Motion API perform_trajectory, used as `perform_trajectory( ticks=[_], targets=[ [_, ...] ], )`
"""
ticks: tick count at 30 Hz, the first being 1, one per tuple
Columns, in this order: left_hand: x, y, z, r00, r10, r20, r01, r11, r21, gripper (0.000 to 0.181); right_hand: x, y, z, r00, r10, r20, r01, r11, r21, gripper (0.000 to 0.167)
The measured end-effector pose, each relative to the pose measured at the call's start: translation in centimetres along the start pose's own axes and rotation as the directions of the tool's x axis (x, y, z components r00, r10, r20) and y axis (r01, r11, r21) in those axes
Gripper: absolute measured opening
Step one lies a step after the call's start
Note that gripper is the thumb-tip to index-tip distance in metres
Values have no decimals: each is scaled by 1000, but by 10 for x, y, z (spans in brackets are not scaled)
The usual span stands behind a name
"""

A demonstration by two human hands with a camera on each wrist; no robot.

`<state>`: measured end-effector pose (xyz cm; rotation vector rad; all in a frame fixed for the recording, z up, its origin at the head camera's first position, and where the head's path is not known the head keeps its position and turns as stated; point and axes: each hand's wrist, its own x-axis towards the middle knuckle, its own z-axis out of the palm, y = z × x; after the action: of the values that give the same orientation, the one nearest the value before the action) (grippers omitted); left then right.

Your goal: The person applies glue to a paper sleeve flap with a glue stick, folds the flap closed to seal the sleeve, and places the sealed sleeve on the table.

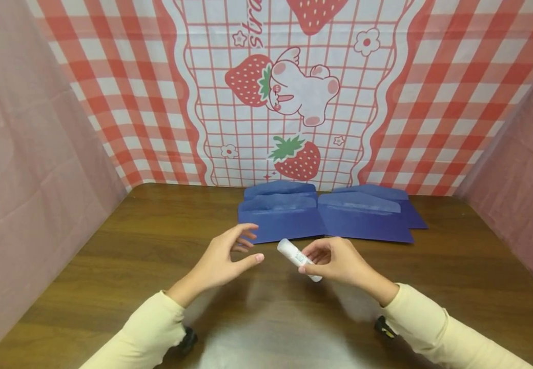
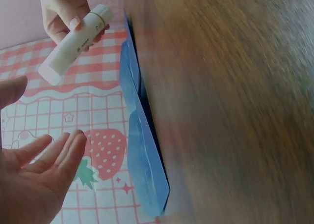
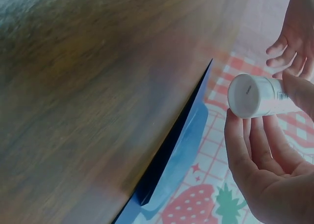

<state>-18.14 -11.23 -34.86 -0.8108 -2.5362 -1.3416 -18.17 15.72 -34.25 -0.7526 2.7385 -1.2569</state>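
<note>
In the head view my right hand (image 1: 340, 261) pinches a white glue stick (image 1: 292, 252) between thumb and fingers, tilted above the table. Its round end faces the right wrist camera, where the glue stick (image 3: 250, 96) shows a flat base. My left hand (image 1: 222, 259) hovers to the left with fingers spread and bent a little, touching nothing. A gap lies between it and the glue stick. Beyond both hands, several blue envelopes (image 1: 280, 225) lie with their flaps raised toward the back. In the left wrist view the envelopes (image 2: 144, 165) appear edge-on.
The brown wooden table (image 1: 165, 230) carries the envelopes near its back edge. Behind it hangs a red-and-white strawberry cloth (image 1: 349, 97). Pink curtains (image 1: 40, 154) close off both sides. Dark wrist devices (image 1: 188, 339) sit under the yellow sleeves.
</note>
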Motion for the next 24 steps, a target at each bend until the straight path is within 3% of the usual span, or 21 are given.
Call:
perform_trajectory(
  ticks=[3,8,14,16,21,24],
  targets=[
    [0,3,1,999,-36,32,39,994,-104,52,0,-2,2,1000,-9,26,8,1000,5,25],
    [0,6,4,990,-112,88,131,961,-246,47,1,-4,4,998,-13,56,13,1000,-5,24],
    [0,5,9,985,-120,127,157,923,-352,40,2,-6,5,996,-58,65,61,997,-47,22],
    [1,5,11,980,-134,145,183,893,-411,38,3,-7,5,995,-68,67,73,995,-66,21],
    [4,6,15,957,-212,201,289,785,-548,36,6,-9,4,993,-90,75,98,989,-108,20],
    [5,6,16,947,-239,217,321,752,-575,37,8,-11,3,992,-95,86,106,986,-130,20]
  ],
)
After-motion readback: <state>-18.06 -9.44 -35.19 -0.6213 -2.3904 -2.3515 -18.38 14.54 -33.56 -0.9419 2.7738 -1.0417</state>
